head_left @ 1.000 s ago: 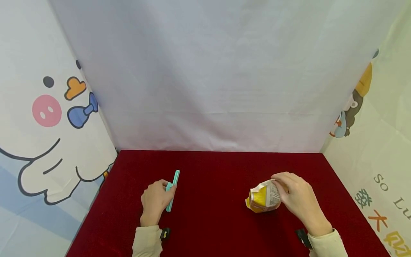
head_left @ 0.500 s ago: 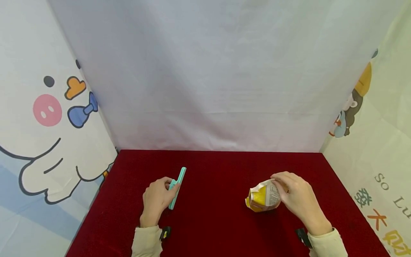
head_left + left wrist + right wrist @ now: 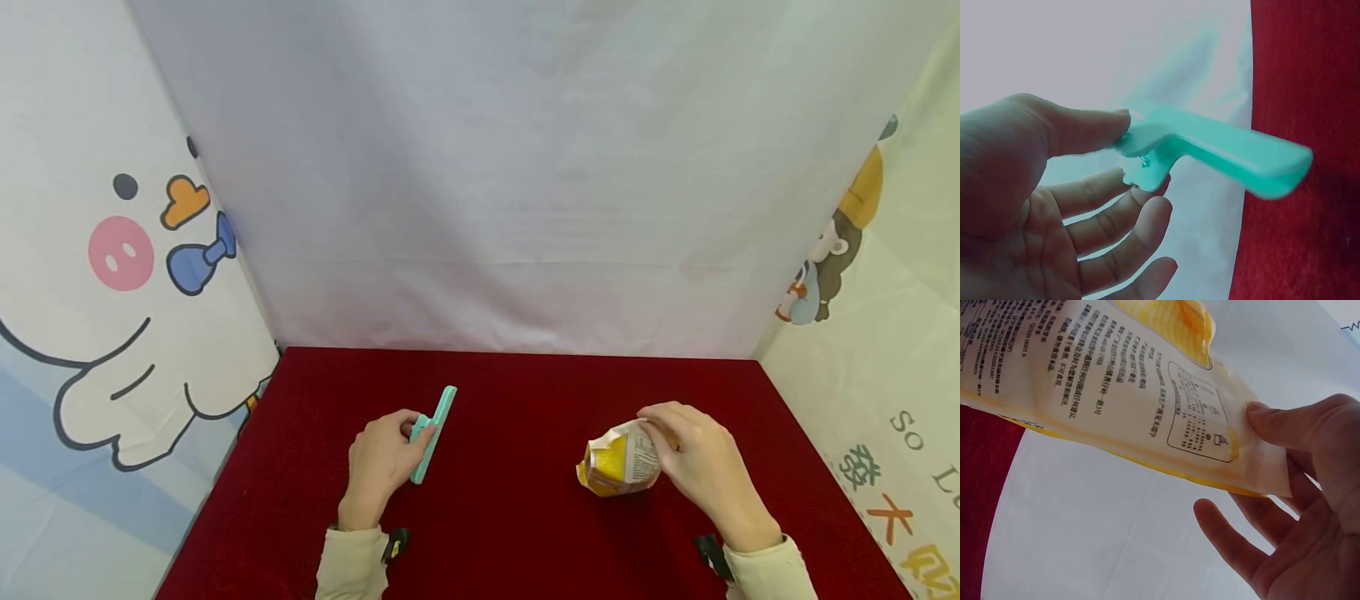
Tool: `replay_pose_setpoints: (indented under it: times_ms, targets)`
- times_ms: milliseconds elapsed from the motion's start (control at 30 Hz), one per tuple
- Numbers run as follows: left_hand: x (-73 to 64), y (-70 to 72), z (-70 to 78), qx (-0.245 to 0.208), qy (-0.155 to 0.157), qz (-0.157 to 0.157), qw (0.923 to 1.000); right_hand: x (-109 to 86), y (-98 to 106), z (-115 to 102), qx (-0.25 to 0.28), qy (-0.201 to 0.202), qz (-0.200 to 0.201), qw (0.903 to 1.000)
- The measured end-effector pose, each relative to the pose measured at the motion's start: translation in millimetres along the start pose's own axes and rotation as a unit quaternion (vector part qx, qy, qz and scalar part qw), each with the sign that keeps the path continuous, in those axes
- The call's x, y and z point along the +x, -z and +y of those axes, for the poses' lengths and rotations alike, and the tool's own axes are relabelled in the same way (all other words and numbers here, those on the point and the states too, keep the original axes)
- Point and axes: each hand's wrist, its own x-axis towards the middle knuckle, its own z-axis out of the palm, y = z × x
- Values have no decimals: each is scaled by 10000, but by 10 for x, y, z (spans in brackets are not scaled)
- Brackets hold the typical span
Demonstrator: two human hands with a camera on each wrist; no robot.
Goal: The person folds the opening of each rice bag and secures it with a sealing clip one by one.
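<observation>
My left hand [image 3: 384, 462] pinches a turquoise bag clip [image 3: 433, 437] by its two grip tabs, thumb on one side and fingers on the other. In the left wrist view the clip's long bar [image 3: 1241, 150] points away from the hand, its two halves lying together. On the right, my right hand [image 3: 701, 462] pinches the top edge of a yellow and white food packet [image 3: 618, 460]. The right wrist view shows printed text on the packet [image 3: 1129, 394], with the thumb at its edge. Its other end looks torn or folded.
A dark red cloth [image 3: 517, 500] covers the table. A pale curtain [image 3: 487, 208] stands behind it, with cartoon-printed sheets at the left [image 3: 75, 250] and right [image 3: 885, 333].
My left hand has moved to the right with the bag clip, which now leans further right. The right hand and packet stay almost in place. The head view shifts slightly.
</observation>
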Motion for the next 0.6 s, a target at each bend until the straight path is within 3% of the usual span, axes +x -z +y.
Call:
replay_pose_setpoints:
  times_ms: [267, 600]
  targets:
    - [-8, -46, 82, 121, -179, 46, 9998, 6, -17, 2, 40, 53, 34, 10000]
    - [-31, -302, 305, 108, -877, 6, 9961, -3, -6, 30, 46, -67, -51, 10000]
